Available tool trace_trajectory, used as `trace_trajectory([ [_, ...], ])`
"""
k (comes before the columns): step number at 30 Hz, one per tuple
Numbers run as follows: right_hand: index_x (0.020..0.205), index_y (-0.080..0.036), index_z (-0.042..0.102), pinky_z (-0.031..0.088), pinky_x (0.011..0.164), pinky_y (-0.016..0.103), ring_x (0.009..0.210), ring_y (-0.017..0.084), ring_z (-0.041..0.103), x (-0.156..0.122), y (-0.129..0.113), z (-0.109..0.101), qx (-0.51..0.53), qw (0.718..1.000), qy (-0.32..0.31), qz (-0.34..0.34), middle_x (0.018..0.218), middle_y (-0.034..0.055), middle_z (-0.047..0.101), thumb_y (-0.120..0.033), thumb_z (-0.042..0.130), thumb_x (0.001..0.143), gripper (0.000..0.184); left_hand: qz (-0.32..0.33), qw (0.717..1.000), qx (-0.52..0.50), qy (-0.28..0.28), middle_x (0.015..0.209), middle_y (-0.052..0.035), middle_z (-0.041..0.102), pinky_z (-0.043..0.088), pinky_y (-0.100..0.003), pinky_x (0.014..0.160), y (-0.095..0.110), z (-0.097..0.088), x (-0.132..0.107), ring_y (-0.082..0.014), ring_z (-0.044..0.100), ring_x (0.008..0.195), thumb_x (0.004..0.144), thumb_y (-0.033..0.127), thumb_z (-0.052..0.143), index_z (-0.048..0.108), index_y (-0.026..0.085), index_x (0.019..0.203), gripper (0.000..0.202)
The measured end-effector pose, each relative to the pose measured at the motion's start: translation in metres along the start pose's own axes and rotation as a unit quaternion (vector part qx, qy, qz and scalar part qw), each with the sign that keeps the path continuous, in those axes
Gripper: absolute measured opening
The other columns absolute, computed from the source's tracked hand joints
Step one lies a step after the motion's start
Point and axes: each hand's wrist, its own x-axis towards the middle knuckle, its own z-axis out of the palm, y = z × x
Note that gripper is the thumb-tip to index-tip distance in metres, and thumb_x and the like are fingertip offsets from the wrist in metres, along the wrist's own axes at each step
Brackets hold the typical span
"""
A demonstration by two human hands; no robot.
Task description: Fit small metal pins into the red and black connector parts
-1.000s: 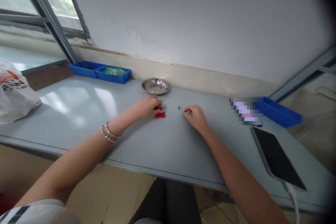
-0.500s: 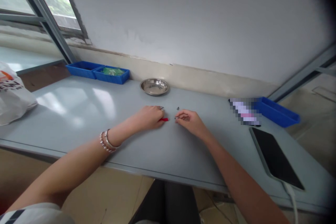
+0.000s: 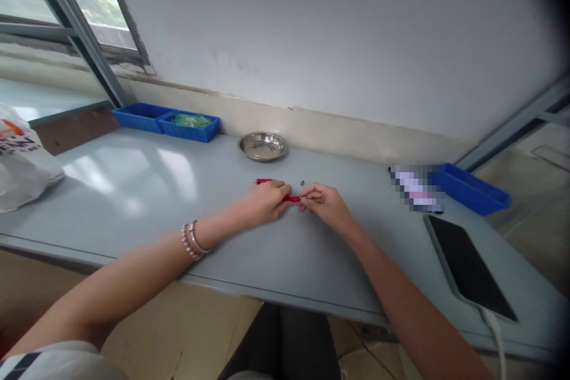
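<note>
My left hand (image 3: 263, 203) is closed around a thin red tool (image 3: 292, 198), whose red ends stick out on both sides of the fist. My right hand (image 3: 324, 205) pinches a small metal part against the tool's right tip; the part is too small to name. Both hands meet above the grey table (image 3: 133, 190), near its middle. A tiny dark piece (image 3: 302, 182) lies on the table just beyond the hands. Bracelets circle my left wrist.
A steel bowl (image 3: 262, 146) stands behind the hands near the wall. Two blue trays (image 3: 167, 120) sit at the back left, another blue tray (image 3: 472, 190) at the right. A dark tablet (image 3: 467, 267) with a cable lies front right. A plastic bag (image 3: 22, 154) rests far left.
My hands have come together: the right hand moved left from the table to the red tool's tip, and the left hand lifted and turned the tool so it points right.
</note>
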Motion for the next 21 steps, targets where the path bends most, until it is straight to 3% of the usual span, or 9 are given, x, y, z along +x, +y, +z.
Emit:
trace_trajectory([
  [4,0.072,-0.020,0.054,0.046,0.058,0.028,0.053,0.014,0.060,-0.001,-0.001,-0.002,-0.048,0.999,0.009,0.020,0.062,0.0018,0.066,-0.029,0.059,0.076,0.011,-0.031,0.999,-0.020,0.018,0.085,-0.0082,0.060,0.044,-0.028,0.066,0.005,0.015,0.001,-0.0179,0.057,0.074,0.092,0.027,0.046,0.056,0.013,0.088,0.018],
  [9,0.063,-0.020,0.053,0.038,0.051,0.027,0.049,0.013,0.051,-0.003,-0.005,-0.003,-0.176,0.984,0.018,-0.001,0.054,0.0010,0.058,-0.041,0.049,0.083,0.029,-0.026,0.997,-0.055,0.057,0.086,-0.0072,0.059,0.045,-0.030,0.069,0.004,0.020,0.002,-0.0179,0.056,0.075,0.092,0.026,0.046,0.053,0.014,0.088,0.014],
  [14,0.083,-0.021,0.055,0.041,0.055,0.026,0.052,0.013,0.052,-0.001,-0.004,-0.001,-0.082,0.996,0.041,-0.014,0.059,-0.0023,0.059,-0.039,0.059,0.072,0.022,-0.024,0.994,-0.072,0.084,0.086,-0.0056,0.057,0.044,-0.029,0.069,-0.002,0.020,0.003,-0.0171,0.055,0.075,0.090,0.024,0.049,0.053,0.015,0.088,0.010],
  [18,0.075,-0.021,0.054,0.042,0.058,0.028,0.053,0.013,0.054,-0.001,-0.003,-0.002,-0.089,0.995,0.028,-0.015,0.061,0.0001,0.063,-0.035,0.057,0.072,0.015,-0.016,0.993,-0.083,0.085,0.084,-0.0050,0.056,0.043,-0.029,0.069,-0.003,0.022,0.004,-0.0171,0.054,0.074,0.089,0.022,0.050,0.052,0.016,0.087,0.007],
  [21,0.066,-0.021,0.053,0.040,0.056,0.028,0.051,0.013,0.052,-0.003,-0.006,-0.003,-0.158,0.987,0.023,-0.015,0.058,0.0016,0.061,-0.040,0.051,0.079,0.023,-0.013,0.993,-0.081,0.087,0.084,-0.0054,0.055,0.043,-0.029,0.068,-0.002,0.023,0.004,-0.0173,0.054,0.074,0.090,0.024,0.050,0.052,0.015,0.085,0.010],
])
